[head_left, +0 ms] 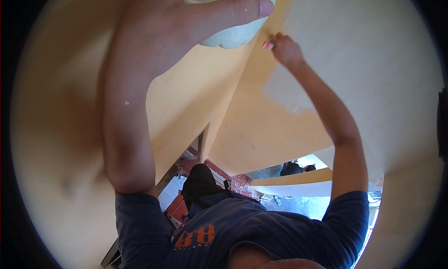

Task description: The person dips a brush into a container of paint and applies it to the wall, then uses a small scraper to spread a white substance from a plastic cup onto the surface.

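Thumb spread, the left hand (pixel 170 28) grips a pale container (pixel 231 37), best kept level; to its right, the right hand (pixel 286 49) pinches a red-and-white handle (pixel 268 45), best guided lightly along the wall (pixel 354 59).

A smooth, pale-yellow plastered wall (pixel 60 105) fills the left, carrying soft shadows. It meets a two-toned wall (pixel 354 63), deeper yellow beside the corner and greyish white farther right. Low by the corner stands a narrow doorway with a dark frame (pixel 201 145). Reddish, white-speckled flooring (pixel 241 184) shows nearby; bluish-white light fills a bright opening (pixel 303 206) at lower right.
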`<state>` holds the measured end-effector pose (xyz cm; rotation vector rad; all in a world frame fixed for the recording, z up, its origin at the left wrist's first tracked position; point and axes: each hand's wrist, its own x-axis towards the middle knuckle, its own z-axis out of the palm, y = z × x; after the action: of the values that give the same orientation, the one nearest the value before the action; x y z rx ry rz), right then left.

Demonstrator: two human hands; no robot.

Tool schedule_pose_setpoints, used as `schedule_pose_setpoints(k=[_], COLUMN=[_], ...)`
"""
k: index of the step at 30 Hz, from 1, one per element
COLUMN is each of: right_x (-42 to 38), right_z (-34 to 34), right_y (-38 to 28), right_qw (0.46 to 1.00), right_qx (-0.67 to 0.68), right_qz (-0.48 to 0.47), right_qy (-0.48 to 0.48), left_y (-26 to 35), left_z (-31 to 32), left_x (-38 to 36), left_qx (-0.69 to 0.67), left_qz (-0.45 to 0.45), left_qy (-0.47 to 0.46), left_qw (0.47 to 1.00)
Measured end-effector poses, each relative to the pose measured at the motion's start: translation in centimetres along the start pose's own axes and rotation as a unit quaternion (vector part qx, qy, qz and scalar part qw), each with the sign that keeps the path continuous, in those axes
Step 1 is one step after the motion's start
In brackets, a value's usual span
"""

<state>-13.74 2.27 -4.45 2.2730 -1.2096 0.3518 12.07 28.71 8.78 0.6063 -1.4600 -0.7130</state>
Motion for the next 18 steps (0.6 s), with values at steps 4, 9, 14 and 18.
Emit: schedule_pose_setpoints(k=[4, 9, 14, 18], right_x=[2.9, 1.6, -1.8, -2.8], right_z=[-3.7, -8.1, -0.7, 0.0], right_y=[2.2, 0.3, 0.4, -1.8], right_qw=[0.989, 0.958, 0.963, 0.993], right_qx=[-0.058, -0.142, -0.201, -0.048], right_qz=[-0.029, -0.073, -0.111, -0.108], right_qy=[0.135, 0.238, 0.142, 0.013], left_y=[0.4, 0.1, 1.0, 1.8], left_z=[-0.5, -0.4, 0.6, 0.0], left_x=[0.0, -0.2, -0.7, -0.5], left_qx=[0.091, 0.015, 0.058, 0.051], left_qz=[0.019, -0.038, -0.038, -0.064], left_qy=[0.008, 0.003, 0.034, 0.015], left_qw=[0.996, 0.999, 0.997, 0.997])
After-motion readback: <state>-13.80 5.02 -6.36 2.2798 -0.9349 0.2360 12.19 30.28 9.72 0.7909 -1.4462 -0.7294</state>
